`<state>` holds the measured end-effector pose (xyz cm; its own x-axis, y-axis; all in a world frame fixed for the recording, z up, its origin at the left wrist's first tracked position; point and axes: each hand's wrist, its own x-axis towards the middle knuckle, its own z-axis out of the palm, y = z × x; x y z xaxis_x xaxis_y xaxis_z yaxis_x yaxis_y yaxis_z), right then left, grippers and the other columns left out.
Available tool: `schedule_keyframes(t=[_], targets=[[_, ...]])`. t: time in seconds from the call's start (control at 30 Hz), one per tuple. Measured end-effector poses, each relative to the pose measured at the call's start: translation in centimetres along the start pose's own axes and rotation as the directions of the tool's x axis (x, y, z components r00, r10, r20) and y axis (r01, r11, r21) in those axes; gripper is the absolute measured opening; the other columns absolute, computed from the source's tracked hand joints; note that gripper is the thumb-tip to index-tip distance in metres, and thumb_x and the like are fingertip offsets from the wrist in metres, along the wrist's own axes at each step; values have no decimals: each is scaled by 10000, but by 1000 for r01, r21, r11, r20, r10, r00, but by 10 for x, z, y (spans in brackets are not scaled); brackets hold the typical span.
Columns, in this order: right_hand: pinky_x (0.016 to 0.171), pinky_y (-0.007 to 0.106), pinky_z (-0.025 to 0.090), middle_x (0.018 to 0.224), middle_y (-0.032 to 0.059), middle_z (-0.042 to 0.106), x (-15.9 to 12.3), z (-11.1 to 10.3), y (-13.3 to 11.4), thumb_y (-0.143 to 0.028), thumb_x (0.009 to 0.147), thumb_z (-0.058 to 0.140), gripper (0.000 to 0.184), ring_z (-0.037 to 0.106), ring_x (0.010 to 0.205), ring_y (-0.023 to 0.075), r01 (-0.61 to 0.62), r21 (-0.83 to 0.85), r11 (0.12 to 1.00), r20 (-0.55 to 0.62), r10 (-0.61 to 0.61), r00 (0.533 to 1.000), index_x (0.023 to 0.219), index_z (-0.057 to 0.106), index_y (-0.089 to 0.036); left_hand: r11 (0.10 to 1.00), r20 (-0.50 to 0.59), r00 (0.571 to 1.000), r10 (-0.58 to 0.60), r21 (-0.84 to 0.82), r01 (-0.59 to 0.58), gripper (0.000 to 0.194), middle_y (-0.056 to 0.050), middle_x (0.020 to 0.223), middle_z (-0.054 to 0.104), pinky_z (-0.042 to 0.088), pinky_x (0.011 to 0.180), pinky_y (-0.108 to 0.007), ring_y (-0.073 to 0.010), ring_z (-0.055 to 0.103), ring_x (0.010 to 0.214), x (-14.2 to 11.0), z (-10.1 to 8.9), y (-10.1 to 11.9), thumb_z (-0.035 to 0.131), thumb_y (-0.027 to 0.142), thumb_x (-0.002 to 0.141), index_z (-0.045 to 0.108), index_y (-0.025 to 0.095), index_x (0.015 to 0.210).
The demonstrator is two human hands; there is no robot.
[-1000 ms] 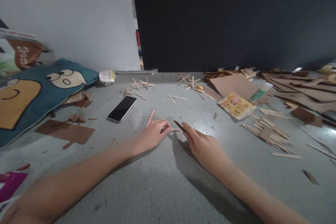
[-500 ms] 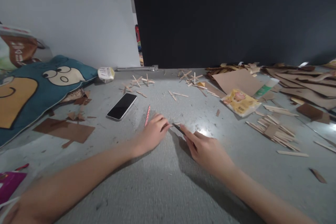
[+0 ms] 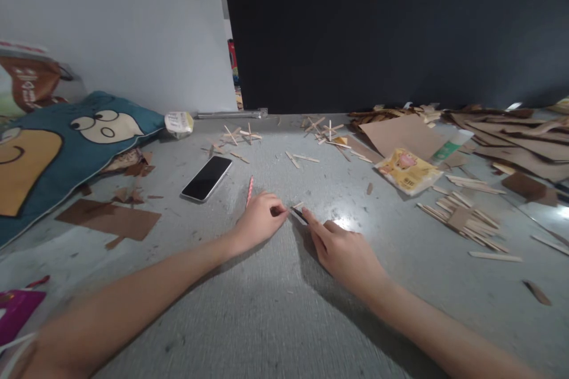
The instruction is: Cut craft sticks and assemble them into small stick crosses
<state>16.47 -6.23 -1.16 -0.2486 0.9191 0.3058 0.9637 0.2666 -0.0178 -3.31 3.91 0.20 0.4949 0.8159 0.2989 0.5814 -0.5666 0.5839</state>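
My right hand (image 3: 349,254) is closed around a slim dark knife (image 3: 299,215), its index finger stretched along the top. At the knife's tip is a short piece of pale wooden stick (image 3: 297,205) on the grey table (image 3: 249,314). Just left of the tip, my left hand (image 3: 264,219) rests on the table with thumb and forefinger pinched together; what they hold, if anything, is too small to make out. Behind the left hand lies a pink patterned pencil-like stick (image 3: 249,188), partly hidden by it.
A phone (image 3: 207,178) lies left of centre. Crossed wooden sticks (image 3: 240,135) sit farther back. To the right are a bundle of sticks (image 3: 462,219), a yellow packet (image 3: 406,172), a glue stick (image 3: 452,147) and cardboard (image 3: 395,139). A blue cushion (image 3: 84,148) fills the left.
The wooden stick between my hands now shows as a short, more tilted piece by the knife's tip. My left fingers have curled into a rounder pinch; the right hand has shifted slightly left.
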Motion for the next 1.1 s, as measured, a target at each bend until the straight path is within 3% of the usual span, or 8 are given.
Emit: schedule_keyframes(t=[0.2,0.4,0.7,0.9,1.1], targets=[[506,307,139,762,42,704,0,-1,1,-216,1025,429,514,532,468,114,5,-27,1000,10,-5,1000,1525,547,-217,997,26,1000,16,-72,-14,226,-16,743,698,382,1137,-523,-198,652,836,0,1,-4,682,265,903,718,206,688],[505,308,171,803,48,710,1,-3,1,-218,1033,444,529,541,489,115,4,-61,998,71,1,998,1557,508,-227,998,63,998,13,-63,-9,253,6,688,663,362,1141,-531,-163,637,748,2,-1,-7,673,263,919,714,192,680],[498,278,254,873,79,725,6,-9,-6,-198,1022,493,590,626,552,140,-9,-161,987,209,43,977,1607,421,-229,985,112,993,22,-173,-3,270,2,674,636,492,936,-404,-148,589,696,4,-3,-9,664,260,912,682,177,655],[514,262,335,896,104,718,6,-8,-7,-150,1018,491,625,677,611,167,33,-209,977,254,21,967,1630,373,-208,991,146,989,21,-134,-2,247,9,639,611,466,758,-302,-138,557,644,6,-5,-8,642,235,902,678,171,667],[547,250,405,888,117,720,7,-7,-7,-131,993,515,659,681,619,172,37,-210,977,270,21,963,1632,366,-182,992,164,986,15,-128,6,240,3,658,630,446,761,-301,-140,566,656,8,-7,-4,644,223,898,682,170,667]])
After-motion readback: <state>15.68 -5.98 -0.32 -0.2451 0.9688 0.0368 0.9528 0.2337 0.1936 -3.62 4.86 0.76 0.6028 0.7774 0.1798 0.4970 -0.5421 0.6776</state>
